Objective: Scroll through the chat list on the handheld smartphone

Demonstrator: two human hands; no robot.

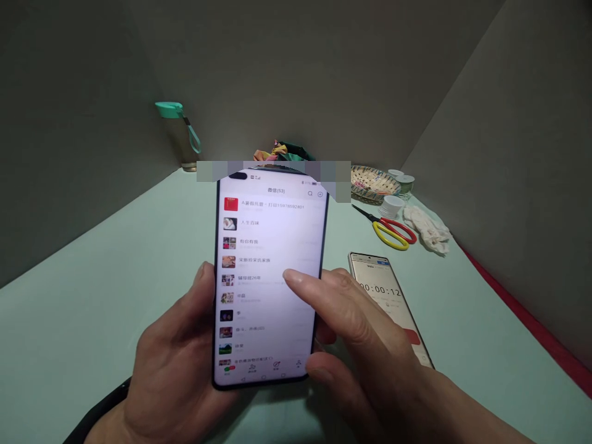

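A smartphone (272,283) stands tilted up in front of me, its lit screen showing a chat list. Wrapped around its left side and back is my left hand (176,357), the thumb along the edge. Over the lower right of the screen, my right hand (370,333) has its index finger stretched out, the tip at or just above the glass. The thumb is apart from that finger, and nothing is held between them. A second phone (386,296) lies on the table beyond my right hand, which partly covers it; its screen shows a timer.
Scissors (391,231) with red and yellow handles lie at the right, near a white cloth (426,229), a spool (391,206) and a woven basket (374,182). A bottle (178,135) with a teal lid stands at the back left. Grey walls enclose the pale green table (92,308).
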